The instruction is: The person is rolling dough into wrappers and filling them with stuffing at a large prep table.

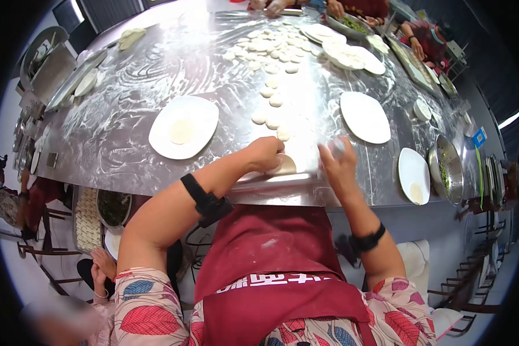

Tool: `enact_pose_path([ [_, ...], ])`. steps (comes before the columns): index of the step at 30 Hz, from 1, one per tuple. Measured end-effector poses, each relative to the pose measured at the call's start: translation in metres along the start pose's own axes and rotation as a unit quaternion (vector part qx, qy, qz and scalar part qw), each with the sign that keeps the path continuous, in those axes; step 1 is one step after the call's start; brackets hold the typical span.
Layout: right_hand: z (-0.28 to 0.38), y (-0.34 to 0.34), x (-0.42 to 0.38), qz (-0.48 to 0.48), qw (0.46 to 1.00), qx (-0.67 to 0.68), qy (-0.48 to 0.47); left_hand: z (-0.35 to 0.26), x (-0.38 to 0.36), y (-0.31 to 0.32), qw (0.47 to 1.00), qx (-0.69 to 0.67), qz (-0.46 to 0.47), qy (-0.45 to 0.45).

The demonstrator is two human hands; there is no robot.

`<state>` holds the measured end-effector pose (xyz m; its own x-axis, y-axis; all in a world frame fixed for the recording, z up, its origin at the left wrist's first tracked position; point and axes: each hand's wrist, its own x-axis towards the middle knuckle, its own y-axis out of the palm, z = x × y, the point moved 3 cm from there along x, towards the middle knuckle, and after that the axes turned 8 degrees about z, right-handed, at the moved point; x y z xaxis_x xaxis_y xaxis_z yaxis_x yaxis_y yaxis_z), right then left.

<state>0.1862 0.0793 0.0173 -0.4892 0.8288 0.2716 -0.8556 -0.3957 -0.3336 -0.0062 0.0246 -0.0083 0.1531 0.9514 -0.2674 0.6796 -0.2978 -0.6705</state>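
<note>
At the far left, below the edge of the counter [127, 132], rows of pale pieces [88, 222] lie near a seated person's hands [102, 264]. On the left part of the counter stands a white plate [200, 112] bearing a flat dough round [180, 131]. To the right of this plate, the left hand [264, 154] is at the front of the counter, palm down. Its fingers are curled closed, with the tips at the left edge of a dough disc [286, 164], which they hold. The disc lies flat on the counter, its right portion exposed beyond the fingers. Small dough lumps [275, 101] extend in a line from just behind the disc toward a larger group at the far side. The right hand [340, 164] is raised to the right of the disc, apart from it. Its fingers are blurred and partly bent; whether they hold anything cannot be told. Beyond this hand, farther right, are a second white plate [365, 117], an oval plate [410, 164] with a thin round [416, 192] at its near end, and a steel bowl [457, 183] containing green filling [443, 170].
</note>
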Motion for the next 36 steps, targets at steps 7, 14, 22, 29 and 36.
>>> enact_pose_path([
  [7,-0.004,0.008,0.019,0.002,0.999,0.029,-0.018,-0.011,-0.011,0.004,0.999,-0.032,-0.002,-0.01],
  [14,-0.003,-0.001,-0.004,-0.008,1.0,0.006,-0.004,-0.008,0.004,0.007,1.0,-0.002,0.002,0.005],
  [22,-0.001,0.012,0.026,-0.003,1.0,0.016,-0.005,-0.008,-0.009,0.004,0.999,0.0,-0.031,0.006],
  [29,0.003,0.0,-0.005,-0.012,0.999,0.027,0.044,-0.008,-0.007,0.004,1.0,0.014,-0.008,0.017],
  [36,0.006,0.003,0.004,-0.01,1.0,0.012,-0.01,0.003,-0.015,0.004,0.998,-0.042,-0.04,0.017],
])
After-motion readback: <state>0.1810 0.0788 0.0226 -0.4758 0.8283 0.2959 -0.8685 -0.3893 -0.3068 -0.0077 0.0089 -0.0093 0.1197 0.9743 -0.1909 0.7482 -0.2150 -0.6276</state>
